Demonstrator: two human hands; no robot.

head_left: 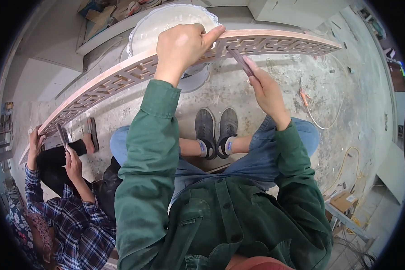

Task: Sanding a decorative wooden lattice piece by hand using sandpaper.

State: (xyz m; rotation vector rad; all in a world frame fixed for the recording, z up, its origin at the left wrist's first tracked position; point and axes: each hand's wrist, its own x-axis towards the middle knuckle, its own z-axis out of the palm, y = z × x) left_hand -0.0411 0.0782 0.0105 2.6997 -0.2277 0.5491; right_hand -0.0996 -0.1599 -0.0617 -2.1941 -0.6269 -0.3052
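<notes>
A long light-wood lattice panel [274, 33] with cut-out geometric openings spans the view, standing on its long edge. My left hand [180, 47] is closed over its upper edge near the middle, thumb lying along the top. In my right hand [269, 93] is a narrow, flat, purplish-brown sanding stick [240, 62], held between thumb and fingers. Its far tip meets the near face of the lattice, just right of my left hand; whether it enters an opening I cannot tell.
At far left a co-worker [72, 220] in a plaid shirt grips the panel's other end and holds a similar stick [61, 134]. Behind the panel stands a round white scalloped-rim top [171, 20]. An orange-handled air gun [304, 96] lies on the stained floor [274, 74] at right, near a cardboard box [343, 201].
</notes>
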